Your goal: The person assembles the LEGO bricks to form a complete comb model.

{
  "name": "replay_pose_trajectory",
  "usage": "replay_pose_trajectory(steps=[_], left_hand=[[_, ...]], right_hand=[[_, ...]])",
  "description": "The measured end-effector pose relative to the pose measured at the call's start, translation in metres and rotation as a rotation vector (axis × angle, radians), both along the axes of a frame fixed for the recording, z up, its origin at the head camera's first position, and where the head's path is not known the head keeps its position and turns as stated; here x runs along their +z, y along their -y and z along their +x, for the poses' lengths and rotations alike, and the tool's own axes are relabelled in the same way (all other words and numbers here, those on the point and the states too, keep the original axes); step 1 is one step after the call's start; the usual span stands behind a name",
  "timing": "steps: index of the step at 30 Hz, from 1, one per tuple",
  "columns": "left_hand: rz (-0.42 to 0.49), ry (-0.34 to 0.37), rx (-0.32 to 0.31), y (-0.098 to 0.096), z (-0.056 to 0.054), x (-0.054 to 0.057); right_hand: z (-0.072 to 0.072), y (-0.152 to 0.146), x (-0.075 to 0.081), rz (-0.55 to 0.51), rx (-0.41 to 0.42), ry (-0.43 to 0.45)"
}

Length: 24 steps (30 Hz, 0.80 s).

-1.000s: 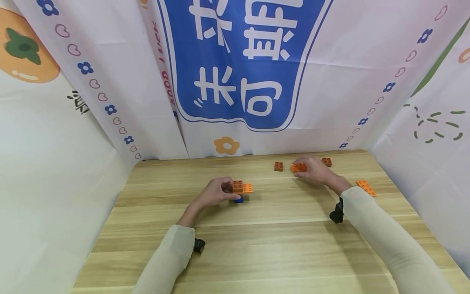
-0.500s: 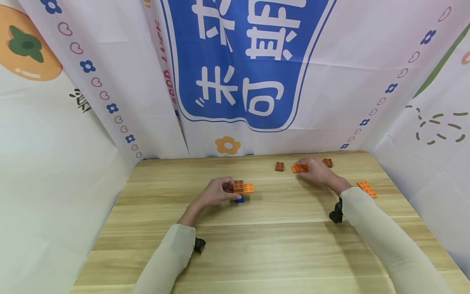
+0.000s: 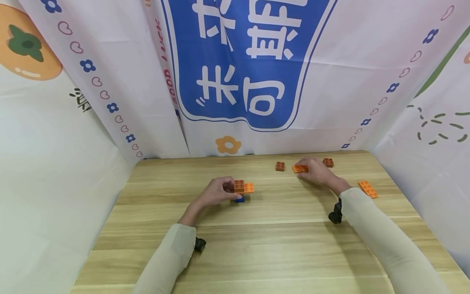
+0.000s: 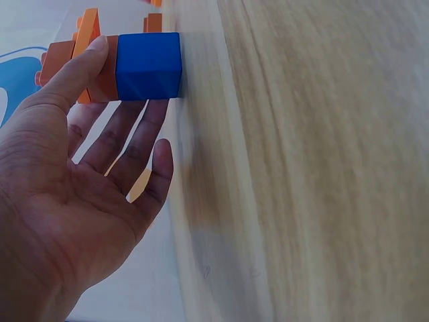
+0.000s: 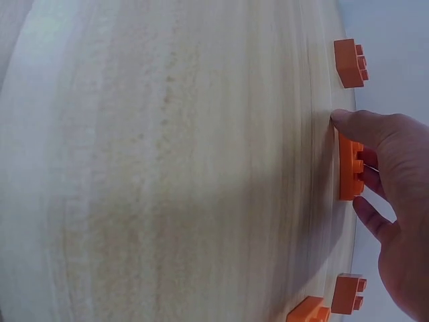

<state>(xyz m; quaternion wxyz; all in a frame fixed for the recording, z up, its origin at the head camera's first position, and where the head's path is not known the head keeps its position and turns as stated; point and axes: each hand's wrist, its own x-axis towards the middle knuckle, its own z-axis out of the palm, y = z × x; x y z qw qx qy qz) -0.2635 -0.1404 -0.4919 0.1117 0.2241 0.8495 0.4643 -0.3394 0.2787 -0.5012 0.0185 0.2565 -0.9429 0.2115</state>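
My left hand (image 3: 216, 192) holds a stack of toy building bricks just left of the table's middle. At its base is a blue brick (image 4: 149, 66); above come a brown-orange brick (image 4: 102, 79), a flat orange plate brick (image 3: 249, 188) jutting right, and a brown-orange brick (image 3: 239, 186) on top. In the left wrist view the thumb presses the stack's near side, with fingers behind it. Near the back edge, my right hand (image 3: 315, 170) has its thumb and fingers around another flat orange plate brick (image 5: 348, 168), which lies studs up and is partly hidden by the hand.
Small brown-orange bricks lie on either side of the right hand, one to the left (image 3: 280, 166) and one to the right (image 3: 328, 163). A further flat orange plate brick (image 3: 368, 189) lies near the table's right edge. Printed cloth walls (image 3: 227, 145) border the wooden table (image 3: 286, 249).
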Motion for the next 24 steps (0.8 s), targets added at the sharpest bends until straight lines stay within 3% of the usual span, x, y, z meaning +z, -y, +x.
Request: replay_pose_trajectory(steps=[24], left_hand=[[-0.006, 0.006, 0.000, 0.0002, -0.0002, -0.0008]], right_hand=[[0.0057, -0.0015, 0.0001, -0.014, 0.012, -0.035]])
